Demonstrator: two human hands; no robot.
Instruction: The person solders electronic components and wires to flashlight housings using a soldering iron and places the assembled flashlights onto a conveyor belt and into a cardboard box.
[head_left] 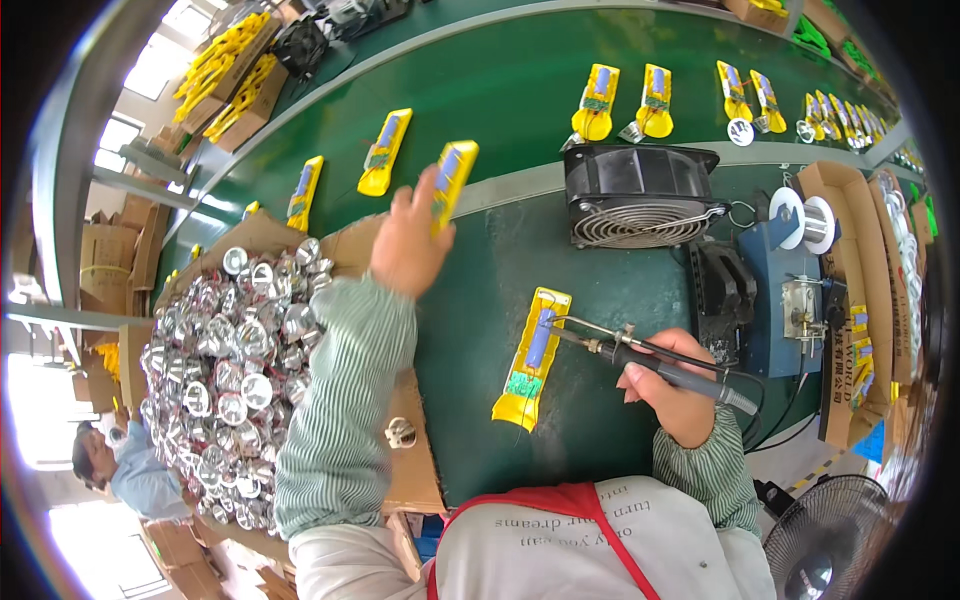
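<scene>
My left hand (408, 248) is raised over the far edge of the bench, fingers closed on a yellow plastic casing (458, 172) with a blue cylindrical cell in it. My right hand (682, 400) grips a soldering iron (690, 379) with a thin metal feed tube along it. Its tip points at the upper end of the blue cell (541, 340) in a second yellow casing (517, 408) lying on the green bench; I cannot tell if they touch. A small green circuit board (523, 385) sits below that cell.
A heap of shiny reflector cups (235, 375) fills the left side, on cardboard. Beyond the bench, a green conveyor (480, 95) carries several yellow casings. A black fan (640, 195), solder spool (818, 224), blue box (775, 300) and carton (845, 400) stand right. Another person (140, 470) is far left.
</scene>
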